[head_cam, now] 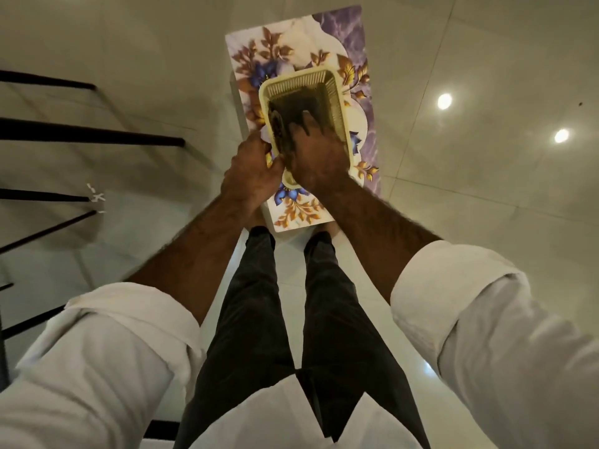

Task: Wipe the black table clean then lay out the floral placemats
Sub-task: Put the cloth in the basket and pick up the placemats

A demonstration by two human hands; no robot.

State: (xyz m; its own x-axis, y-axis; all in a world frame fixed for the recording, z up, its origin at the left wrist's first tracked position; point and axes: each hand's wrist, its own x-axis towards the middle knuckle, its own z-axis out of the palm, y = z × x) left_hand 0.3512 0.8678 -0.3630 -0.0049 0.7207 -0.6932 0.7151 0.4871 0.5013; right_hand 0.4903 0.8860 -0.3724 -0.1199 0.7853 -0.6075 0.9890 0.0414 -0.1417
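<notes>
Nearest me, rolled white sleeves [453,286] and dark trousers [259,303]. Left hand [252,176] has its fingers curled round the near-left rim of a cream basket [291,82]. Right hand [319,160] reaches inside, fingers [306,123] spread and straight on dark contents [291,108]. The basket sits on the floral placemat [285,47], which lies flat on a narrow white stand [235,102]. Both long axes run straight away from me.

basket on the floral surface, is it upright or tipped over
Upright. The cream basket sits open side up on the floral surface, and the right hand reaches down into it.
</notes>
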